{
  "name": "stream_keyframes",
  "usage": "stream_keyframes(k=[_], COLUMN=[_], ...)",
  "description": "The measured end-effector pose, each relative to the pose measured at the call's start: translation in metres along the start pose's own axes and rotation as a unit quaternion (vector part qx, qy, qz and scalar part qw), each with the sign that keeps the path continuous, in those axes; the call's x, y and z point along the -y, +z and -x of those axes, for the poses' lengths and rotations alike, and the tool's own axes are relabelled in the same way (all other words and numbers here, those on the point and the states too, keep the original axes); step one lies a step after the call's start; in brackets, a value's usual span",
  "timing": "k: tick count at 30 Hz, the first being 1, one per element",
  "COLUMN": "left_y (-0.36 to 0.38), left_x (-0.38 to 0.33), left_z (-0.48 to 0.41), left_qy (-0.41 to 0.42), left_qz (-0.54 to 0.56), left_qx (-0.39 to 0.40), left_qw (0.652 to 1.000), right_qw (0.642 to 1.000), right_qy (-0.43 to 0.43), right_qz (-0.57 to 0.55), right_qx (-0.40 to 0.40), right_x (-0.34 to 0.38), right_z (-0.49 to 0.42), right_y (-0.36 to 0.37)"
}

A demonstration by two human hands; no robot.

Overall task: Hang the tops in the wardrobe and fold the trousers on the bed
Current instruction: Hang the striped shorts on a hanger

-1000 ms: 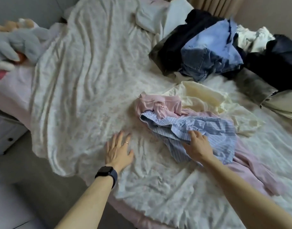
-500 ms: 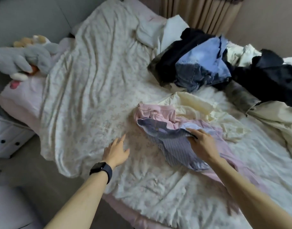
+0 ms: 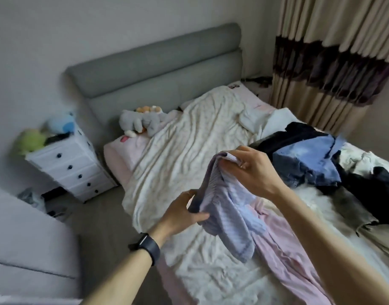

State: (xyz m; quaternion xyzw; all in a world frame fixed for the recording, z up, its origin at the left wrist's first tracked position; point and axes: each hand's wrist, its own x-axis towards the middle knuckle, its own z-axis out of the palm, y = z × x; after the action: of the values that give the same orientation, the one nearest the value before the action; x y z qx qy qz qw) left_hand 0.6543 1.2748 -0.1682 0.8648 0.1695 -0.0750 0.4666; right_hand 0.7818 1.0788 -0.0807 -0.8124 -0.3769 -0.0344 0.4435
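Observation:
Both my hands hold a blue striped shirt [image 3: 233, 208] lifted above the bed [image 3: 189, 137]. My right hand [image 3: 253, 170] pinches its upper edge at the top. Lower down, my left hand [image 3: 182, 214] grips a bunched part of the same shirt. A pink garment [image 3: 281, 245] trails beneath the shirt and hangs along with it over the sheet. Further right on the bed lies a heap of clothes with blue denim [image 3: 308, 164] and dark garments [image 3: 369, 186] in it. No wardrobe is in sight.
A white chest of drawers [image 3: 72, 164] with soft toys on top stands left of the bed. Plush toys [image 3: 142, 122] lie by the grey headboard [image 3: 158, 62]. Curtains [image 3: 330, 58] hang at the back right. Floor runs between the bed and a pale surface [image 3: 24, 238] at the left.
My right hand has lifted the striped shirt off the bed. My left hand has left the sheet and taken hold of the shirt. The view has swung up toward the headboard.

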Motion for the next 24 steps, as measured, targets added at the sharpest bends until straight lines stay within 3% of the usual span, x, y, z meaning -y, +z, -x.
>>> stream_keyframes(k=[5, 11, 14, 18, 20, 24], left_y=[-0.031, -0.053, -0.068, -0.095, -0.099, -0.096], left_x=[0.058, 0.158, 0.198, 0.227, 0.239, 0.242], left_z=[0.088, 0.253, 0.333, 0.455, 0.515, 0.598], left_qy=[-0.022, -0.141, -0.211, -0.292, -0.324, -0.333], left_qz=[0.057, 0.023, 0.046, 0.156, 0.202, 0.319], left_qx=[-0.11, -0.142, -0.14, -0.19, -0.251, -0.35], left_qw=[0.992, 0.98, 0.966, 0.924, 0.889, 0.815], right_qw=[0.998, 0.969, 0.958, 0.918, 0.883, 0.816], right_qy=[-0.031, 0.042, 0.042, 0.041, 0.049, 0.147], right_qz=[-0.01, 0.005, -0.007, -0.1, -0.149, -0.219], right_qx=[0.062, 0.243, 0.282, 0.381, 0.442, 0.514], right_x=[0.047, 0.076, 0.103, 0.174, 0.212, 0.28], right_z=[-0.008, 0.064, 0.106, 0.152, 0.174, 0.21], right_y=[0.03, 0.142, 0.197, 0.26, 0.291, 0.328])
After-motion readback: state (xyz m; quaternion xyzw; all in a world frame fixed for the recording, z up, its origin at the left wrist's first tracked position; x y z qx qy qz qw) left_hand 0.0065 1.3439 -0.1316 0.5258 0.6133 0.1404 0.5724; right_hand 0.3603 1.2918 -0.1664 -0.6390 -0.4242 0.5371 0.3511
